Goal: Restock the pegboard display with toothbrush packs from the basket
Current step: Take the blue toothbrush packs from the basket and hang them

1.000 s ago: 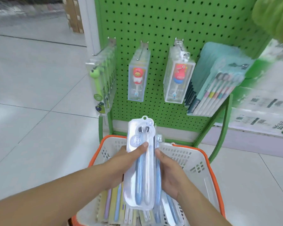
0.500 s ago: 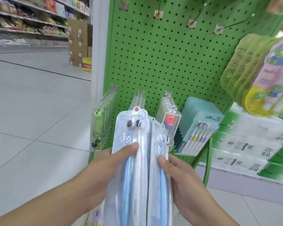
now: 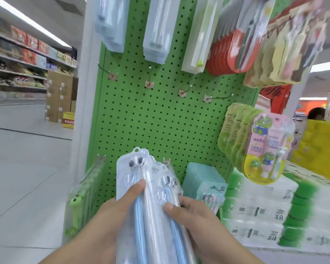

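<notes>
I hold a fanned bunch of clear toothbrush packs (image 3: 151, 206) with blue and white brushes, upright in front of the green pegboard (image 3: 160, 121). My left hand (image 3: 111, 221) grips the front pack, thumb across its face. My right hand (image 3: 191, 218) grips the packs behind it, thumb on their front. Several bare metal hooks (image 3: 217, 97) stick out of the pegboard's middle row above the packs. The basket is out of view.
Full hooks of clear and red packs (image 3: 234, 44) hang along the top. Green and pink children's packs (image 3: 263, 149) hang at the right, teal packs (image 3: 204, 180) and frog brushes (image 3: 76, 204) low down. Stacked tissue packs (image 3: 265, 216) sit to the right; an open aisle floor (image 3: 23, 159) lies left.
The view has swung up from the basket to the pegboard's middle and top rows. Both hands have lifted the packs upward, and the packs have fanned apart.
</notes>
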